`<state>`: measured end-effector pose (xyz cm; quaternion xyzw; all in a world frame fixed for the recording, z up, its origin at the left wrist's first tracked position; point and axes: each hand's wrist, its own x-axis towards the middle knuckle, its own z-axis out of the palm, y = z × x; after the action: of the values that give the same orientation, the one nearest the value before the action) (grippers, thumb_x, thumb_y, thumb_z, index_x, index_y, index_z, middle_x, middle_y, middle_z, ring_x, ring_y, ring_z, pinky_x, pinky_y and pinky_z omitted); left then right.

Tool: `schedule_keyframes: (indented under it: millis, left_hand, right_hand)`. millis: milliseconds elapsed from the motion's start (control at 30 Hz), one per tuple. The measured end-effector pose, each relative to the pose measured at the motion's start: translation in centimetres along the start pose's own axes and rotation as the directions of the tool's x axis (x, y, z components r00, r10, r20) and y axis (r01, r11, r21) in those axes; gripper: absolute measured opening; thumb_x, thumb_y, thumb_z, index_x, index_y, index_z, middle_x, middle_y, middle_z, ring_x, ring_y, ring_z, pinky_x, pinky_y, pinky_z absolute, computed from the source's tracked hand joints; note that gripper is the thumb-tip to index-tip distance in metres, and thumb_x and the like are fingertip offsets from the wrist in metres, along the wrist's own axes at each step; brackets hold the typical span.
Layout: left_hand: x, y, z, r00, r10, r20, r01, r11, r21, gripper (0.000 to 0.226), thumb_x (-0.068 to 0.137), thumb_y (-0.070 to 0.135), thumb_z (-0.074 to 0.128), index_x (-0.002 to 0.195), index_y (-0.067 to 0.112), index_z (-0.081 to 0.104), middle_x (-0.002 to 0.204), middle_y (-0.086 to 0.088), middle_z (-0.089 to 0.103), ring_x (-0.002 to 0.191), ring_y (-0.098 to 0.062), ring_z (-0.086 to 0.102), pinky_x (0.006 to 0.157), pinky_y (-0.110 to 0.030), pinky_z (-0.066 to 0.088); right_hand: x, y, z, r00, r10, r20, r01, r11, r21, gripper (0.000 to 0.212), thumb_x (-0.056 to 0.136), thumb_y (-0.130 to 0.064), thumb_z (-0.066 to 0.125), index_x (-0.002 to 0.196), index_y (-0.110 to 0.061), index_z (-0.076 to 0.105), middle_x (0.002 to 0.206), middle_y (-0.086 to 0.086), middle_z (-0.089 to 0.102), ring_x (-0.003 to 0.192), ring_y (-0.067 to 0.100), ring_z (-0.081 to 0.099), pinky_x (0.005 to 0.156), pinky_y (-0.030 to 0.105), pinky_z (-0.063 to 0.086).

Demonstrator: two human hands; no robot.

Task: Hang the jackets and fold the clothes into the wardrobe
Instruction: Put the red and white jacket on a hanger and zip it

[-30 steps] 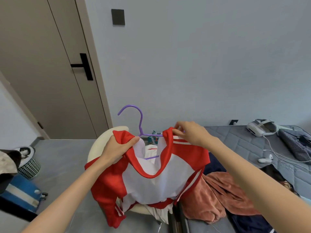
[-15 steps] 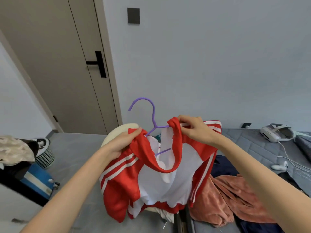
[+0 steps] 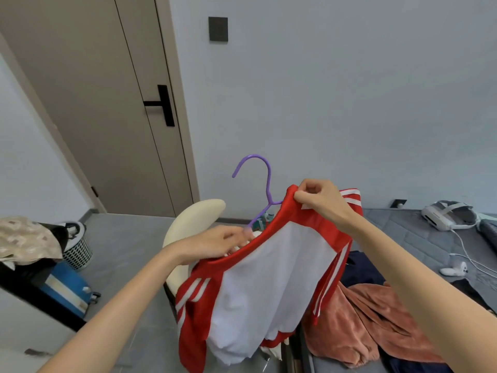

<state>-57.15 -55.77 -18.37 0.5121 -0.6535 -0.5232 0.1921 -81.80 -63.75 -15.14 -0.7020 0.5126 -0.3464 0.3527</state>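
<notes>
A red and white jacket (image 3: 271, 286) with white sleeve stripes hangs in the air in front of me. A purple hanger (image 3: 265, 184) sticks up out of its collar, hook pointing left. My right hand (image 3: 321, 201) pinches the red collar at the upper right. My left hand (image 3: 215, 242) holds the collar's left end, fingers by the hanger's lower arm. The rest of the hanger is hidden inside the jacket.
A bed (image 3: 419, 238) at right carries a rust-coloured garment (image 3: 371, 321), dark clothes, a white headset (image 3: 449, 215) and a controller (image 3: 454, 270). A cream chair back (image 3: 193, 222) stands behind the jacket. A door (image 3: 107, 103), a basket (image 3: 76, 250) and a blue suitcase (image 3: 67, 289) are at left.
The jacket has been lifted higher and its collar pulled straighter. My left hand has slid toward the hanger's lower arm. The view has shifted left.
</notes>
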Motion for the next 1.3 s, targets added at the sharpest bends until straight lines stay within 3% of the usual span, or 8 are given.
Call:
schedule_keyframes:
  millis: [233,400,633,800,867,967,1167,1300]
  left_hand:
    - [0.8,0.9,4.7,0.985,0.026,-0.173,-0.068,0.969,-0.239,0.025,0.101,0.034,0.042,0.089,0.018,0.056,0.062,0.01,0.052,0.056,-0.003,0.046,0.055,-0.017,0.037]
    - [2.0,0.1,6.1,0.974,-0.079,-0.211,-0.065,0.799,-0.598,0.03,0.103,0.031,0.035,0.076,0.02,0.038,0.049,0.009,0.025,0.033,0.0,0.017,0.029,-0.012,0.014]
    - [5.9,0.7,4.3,0.893,-0.18,-0.413,-0.202,0.66,-0.723,0.037,0.103,0.037,0.028,0.07,0.021,0.031,0.043,0.01,0.025,0.034,-0.002,0.022,0.033,-0.014,0.02]
    - [9.0,1.8,4.0,0.925,-0.212,-0.314,-0.148,0.559,-0.816,0.032,0.104,0.038,0.024,0.077,0.023,0.033,0.048,0.007,0.036,0.046,-0.008,0.031,0.041,-0.018,0.029]
    - [9.9,2.7,4.3,0.936,-0.198,-0.29,-0.116,0.605,-0.788,0.028,0.104,0.033,0.028,0.079,0.024,0.036,0.059,0.005,0.037,0.051,-0.008,0.033,0.041,-0.018,0.035]
    - [11.1,4.2,4.9,0.941,-0.115,-0.317,-0.126,0.752,-0.647,0.025,0.104,0.023,0.031,0.082,0.024,0.042,0.07,0.004,0.037,0.055,-0.005,0.036,0.05,-0.016,0.033]
    - [11.6,6.3,5.5,0.932,0.118,-0.342,-0.192,0.963,-0.19,0.024,0.102,0.009,0.034,0.117,0.014,0.052,0.076,0.004,0.047,0.064,-0.006,0.042,0.052,-0.01,0.034]
    - [10.4,5.4,4.3,0.658,0.37,-0.656,-0.295,0.928,0.227,0.03,0.089,0.009,0.058,0.118,0.012,0.056,0.095,-0.003,0.05,0.082,-0.015,0.048,0.081,-0.027,0.045]
  right_hand:
    - [2.0,0.4,2.5,1.0,-0.026,-0.008,0.025,0.993,-0.113,0.019,0.082,-0.02,0.064,0.065,-0.017,0.055,0.058,-0.006,0.057,0.056,0.005,0.056,0.075,0.034,0.049]
    - [3.0,1.5,3.6,0.994,-0.095,0.05,0.106,0.94,-0.326,0.015,0.095,-0.024,0.058,0.093,-0.011,0.064,0.084,-0.015,0.054,0.097,0.013,0.048,0.093,0.026,0.024]
    - [0.9,0.8,2.4,0.986,0.112,0.127,-0.089,0.981,-0.173,0.021,0.097,-0.022,0.052,0.104,-0.004,0.062,0.103,0.004,0.063,0.087,0.017,0.055,0.078,0.032,0.044]
    - [-2.4,-0.6,0.8,0.795,0.356,0.491,-0.287,0.934,-0.212,0.038,0.095,-0.039,0.056,0.117,-0.009,0.059,0.116,0.003,0.063,0.106,0.02,0.063,0.087,0.033,0.053]
    - [-3.8,-0.3,0.6,0.712,0.411,0.57,-0.271,0.909,-0.317,0.038,0.092,-0.04,0.06,0.118,-0.013,0.058,0.116,0.003,0.063,0.107,0.02,0.063,0.091,0.032,0.054]
    - [-4.8,0.8,0.7,0.826,0.358,0.435,-0.113,0.862,-0.494,0.019,0.093,-0.028,0.059,0.081,-0.018,0.049,0.081,-0.001,0.057,0.071,0.009,0.056,0.061,0.006,0.042]
    - [-5.6,3.7,-1.5,0.989,0.15,-0.004,-0.126,0.817,-0.562,0.013,0.098,-0.017,0.043,0.096,-0.007,0.05,0.104,0.019,0.061,0.097,0.038,0.057,0.074,0.038,0.043]
    - [-5.1,3.8,-4.9,0.983,-0.028,-0.179,-0.093,0.773,-0.628,0.017,0.098,-0.027,0.046,0.108,-0.018,0.056,0.103,0.009,0.066,0.098,0.035,0.06,0.066,0.037,0.037]
